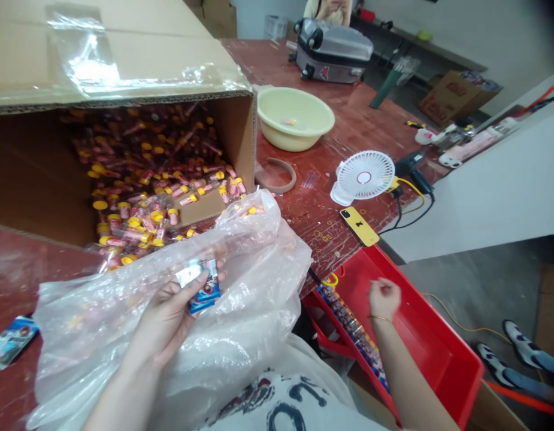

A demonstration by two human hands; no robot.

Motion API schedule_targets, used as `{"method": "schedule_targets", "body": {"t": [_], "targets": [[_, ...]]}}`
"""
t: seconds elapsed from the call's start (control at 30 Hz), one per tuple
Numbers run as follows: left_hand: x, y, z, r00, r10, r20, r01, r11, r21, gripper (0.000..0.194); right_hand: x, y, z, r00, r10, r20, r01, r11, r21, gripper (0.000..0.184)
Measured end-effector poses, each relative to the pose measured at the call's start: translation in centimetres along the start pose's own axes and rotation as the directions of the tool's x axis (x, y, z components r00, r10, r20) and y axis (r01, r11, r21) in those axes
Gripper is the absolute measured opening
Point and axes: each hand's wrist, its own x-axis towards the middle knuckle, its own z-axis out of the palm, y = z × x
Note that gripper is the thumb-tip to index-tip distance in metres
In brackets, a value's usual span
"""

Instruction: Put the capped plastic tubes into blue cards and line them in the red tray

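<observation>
My left hand [171,308] is closed on a few small blue-and-white printed packets [205,293], the thumb pressed on top. They are held above a crumpled clear plastic bag [259,281] draped over the table edge and my lap. My right hand [384,297] is curled with its fingers together over a red plastic tray [432,335]. Whatever those fingers may hold is hidden. Another blue packet [14,341] lies at the table's left edge. Behind the bag, many small clear tubes with yellow caps [157,215] spill from a cardboard box [252,143] lying on its side.
Beyond the box are a pale yellow basin [296,120], a tape ring [283,179], a white fan [364,176] and a yellow phone [360,226]. A grey suitcase [335,51] stands at the back, with a person behind it. Another person's feet [505,359] show at right.
</observation>
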Motion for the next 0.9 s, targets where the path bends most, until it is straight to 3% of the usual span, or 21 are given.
{"method": "schedule_targets", "body": {"t": [0.07,0.1,0.13,0.17,0.2,0.27,0.3,0.37,0.4,0.5,0.57,0.63,0.67,0.7,0.73,0.83,0.87,0.9], "targets": [[0.1,-0.4,0.1,0.998,0.067,0.015,-0.066,0.998,-0.02,0.022,-0.5,-4.5,-0.4,0.992,-0.11,-0.069,0.117,0.988,0.106,0.025],[0.0,-0.7,0.3,0.994,0.107,0.023,-0.106,0.994,-0.037,0.023,-1.2,-7.1,-0.1,0.985,-0.168,-0.029,0.17,0.971,0.168,0.026],[0.0,-0.9,0.5,0.989,0.142,0.033,-0.14,0.989,-0.056,0.022,-2.4,-9.9,0.5,0.97,-0.236,0.056,0.217,0.948,0.233,0.026],[-0.1,-1.1,0.7,0.985,0.167,0.046,-0.164,0.984,-0.075,0.022,-4.0,-12.6,1.5,0.916,-0.329,0.228,0.25,0.915,0.318,0.025],[-0.1,-1.2,0.9,0.981,0.186,0.056,-0.18,0.979,-0.095,0.022,-5.9,-15.1,2.7,0.812,-0.389,0.435,0.237,0.901,0.363,0.023],[-0.2,-1.2,1.1,0.975,0.21,0.067,-0.199,0.97,-0.137,0.024,-10.3,-19.3,5.7,0.51,-0.427,0.746,0.135,0.897,0.421,0.023],[-0.3,-1.1,1.1,0.972,0.223,0.068,-0.21,0.964,-0.161,0.027,-12.5,-20.8,7.3,0.353,-0.417,0.837,0.065,0.904,0.423,0.025],[-0.7,-0.9,0.8,0.964,0.256,0.075,-0.236,0.948,-0.213,0.028,-16.4,-22.6,10.3,0.11,-0.393,0.913,-0.046,0.916,0.4,0.025],[-0.9,-0.7,0.4,0.96,0.267,0.085,-0.241,0.941,-0.237,0.028,-17.9,-23.1,11.5,0.027,-0.382,0.924,-0.078,0.921,0.383,0.025],[-1.3,-0.7,-0.9,0.966,0.229,0.12,-0.182,0.933,-0.309,0.034,-20.2,-23.6,13.7,-0.124,-0.352,0.928,-0.107,0.934,0.34,0.032],[-1.2,-0.9,-1.9,0.975,0.173,0.137,-0.123,0.942,-0.314,0.039,-20.2,-24.0,14.1,-0.223,-0.319,0.921,-0.099,0.947,0.305,0.036],[-0.9,-1.0,-2.9,0.98,0.156,0.121,-0.118,0.954,-0.276,0.043,-19.5,-24.8,14.4,-0.381,-0.255,0.889,-0.037,0.965,0.261,0.034],[-0.7,-1.0,-3.3,0.981,0.175,0.087,-0.148,0.957,-0.249,0.044,-18.9,-25.5,15.0,-0.433,-0.222,0.873,0.02,0.967,0.256,0.032],[-0.5,-1.0,-3.7,0.978,0.203,0.041,-0.189,0.956,-0.224,0.046,-18.3,-26.3,15.9,-0.434,-0.208,0.876,0.081,0.96,0.268,0.031],[-0.4,-0.9,-4.0,0.973,0.23,-0.01,-0.227,0.952,-0.206,0.046,-17.8,-27.1,17.2,-0.387,-0.217,0.896,0.138,0.947,0.289,0.029],[-0.3,-0.3,-4.7,0.965,0.241,-0.102,-0.255,0.954,-0.158,0.046,-17.6,-29.2,23.2,-0.075,-0.331,0.941,0.238,0.91,0.339,0.023],[-0.3,-0.2,-4.8,0.969,0.225,-0.102,-0.239,0.96,-0.147,0.047,-18.0,-29.5,25.4,-0.012,-0.351,0.936,0.256,0.904,0.342,0.021],[-0.3,0.0,-4.8,0.972,0.212,-0.098,-0.224,0.965,-0.136,0.047,-18.7,-29.6,27.5,0.021,-0.367,0.93,0.276,0.896,0.347,0.02]]}}
